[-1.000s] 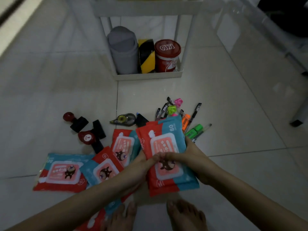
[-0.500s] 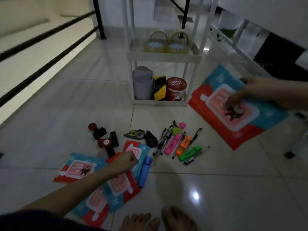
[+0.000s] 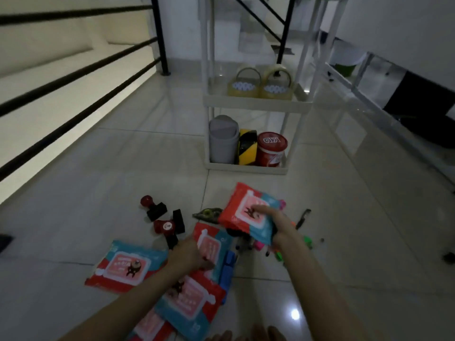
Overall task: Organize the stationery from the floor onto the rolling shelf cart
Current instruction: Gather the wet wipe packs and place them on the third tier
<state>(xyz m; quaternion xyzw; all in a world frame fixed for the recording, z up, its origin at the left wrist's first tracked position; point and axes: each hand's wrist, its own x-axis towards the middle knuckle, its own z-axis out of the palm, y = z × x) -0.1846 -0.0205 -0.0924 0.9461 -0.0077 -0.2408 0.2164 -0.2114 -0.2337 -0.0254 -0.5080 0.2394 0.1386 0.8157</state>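
Note:
My right hand (image 3: 279, 226) grips a red and blue wipes pack (image 3: 246, 212) just above the pens and highlighters (image 3: 306, 240) on the floor. At the left edge of another wipes pack (image 3: 212, 244) lying on the floor, my left hand (image 3: 188, 253) has its fingers curled over the pack. Two more packs lie nearby, one to the left (image 3: 128, 264) and one nearer me (image 3: 189, 300). The white rolling shelf cart (image 3: 256, 102) stands ahead, out of reach of both hands.
The cart's bottom shelf holds a grey bin (image 3: 222, 139), yellow-black tape (image 3: 247, 150) and a red can (image 3: 272, 148); its middle shelf holds two tape rolls (image 3: 243, 86). Stamps (image 3: 167, 226), a correction tape (image 3: 206, 214) and a blue item (image 3: 227, 267) lie on the floor. A black railing runs on the left.
My right hand has swung the wipes pack from the upper right back down over the pens. My left hand has stayed at the floor pack. The view has tilted up.

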